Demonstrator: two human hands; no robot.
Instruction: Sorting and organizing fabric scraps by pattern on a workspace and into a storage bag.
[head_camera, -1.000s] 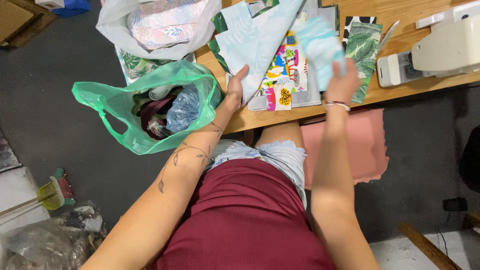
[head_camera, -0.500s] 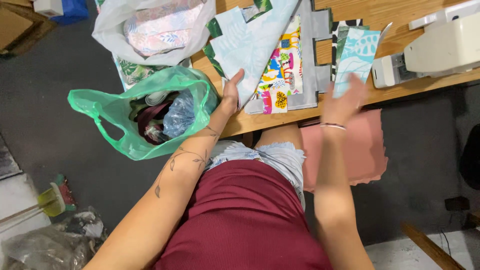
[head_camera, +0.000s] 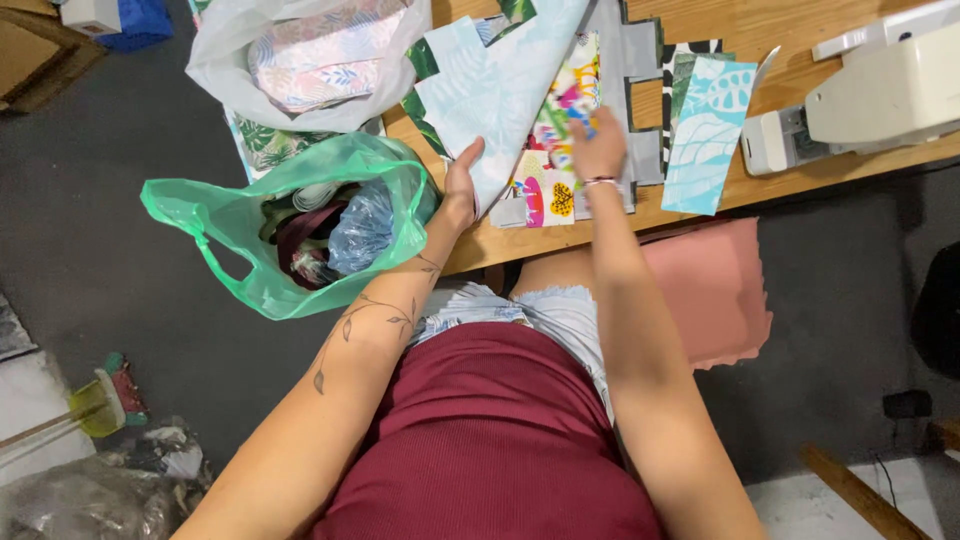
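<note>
My left hand (head_camera: 462, 187) rests on the edge of a large pale blue leaf-print fabric piece (head_camera: 500, 90) on the wooden table (head_camera: 780, 40), fingers spread and flat. My right hand (head_camera: 598, 150) lies on a colourful cartoon-print fabric piece (head_camera: 545, 185), fingertips pressing on it. A turquoise leaf-print rectangle of fabric (head_camera: 708, 135) lies alone on the table to the right of my right hand. Grey fabric (head_camera: 635, 60) lies under the colourful piece.
A green plastic bag (head_camera: 290, 230) full of fabric scraps hangs at the table's left edge. A white bag (head_camera: 310, 60) of printed fabric sits behind it. A white sewing machine (head_camera: 870, 100) stands at the right. A pink cushion (head_camera: 710, 290) lies below the table.
My right hand put the turquoise rectangle down on the table at the right, let go, and moved left onto the colourful fabric. My left hand stayed on the pale blue piece.
</note>
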